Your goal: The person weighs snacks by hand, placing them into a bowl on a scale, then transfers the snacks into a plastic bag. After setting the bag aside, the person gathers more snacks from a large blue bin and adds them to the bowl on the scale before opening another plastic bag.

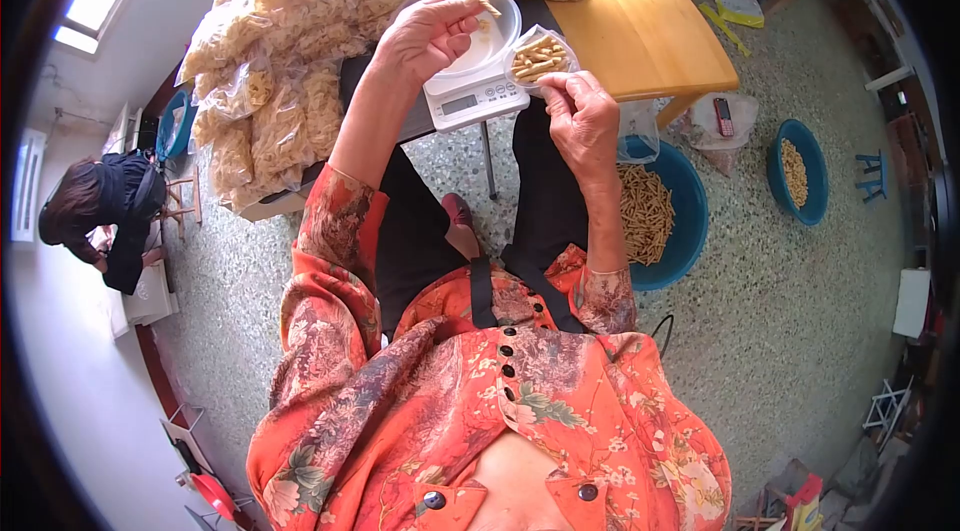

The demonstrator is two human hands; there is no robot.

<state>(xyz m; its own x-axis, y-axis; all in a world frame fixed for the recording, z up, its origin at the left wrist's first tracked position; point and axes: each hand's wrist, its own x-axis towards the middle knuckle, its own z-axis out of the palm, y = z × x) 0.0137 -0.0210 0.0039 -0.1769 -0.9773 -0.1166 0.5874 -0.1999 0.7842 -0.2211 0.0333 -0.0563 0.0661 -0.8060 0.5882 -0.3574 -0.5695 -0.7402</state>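
Observation:
My left hand [432, 39] is raised over a clear round bowl [508, 13], its fingers pinched on a few short, pale tan sticks [487, 6]. The bowl rests on a white digital scale [476, 103] and has a few pieces inside. Beside the scale, my right hand [582, 116] grips the near edge of what looks like a small clear plastic bag [568, 61]. Several tan sticks [538, 58] lie in it, side by side.
Filled clear bags [290, 31] are piled at the left. A wooden chair [640, 31] stands at the right. Blue tubs of sticks [685, 221] and of paler pieces [815, 181] sit on the floor. A phone [723, 117] lies on a bag. Another person [110, 201] bends over at far left.

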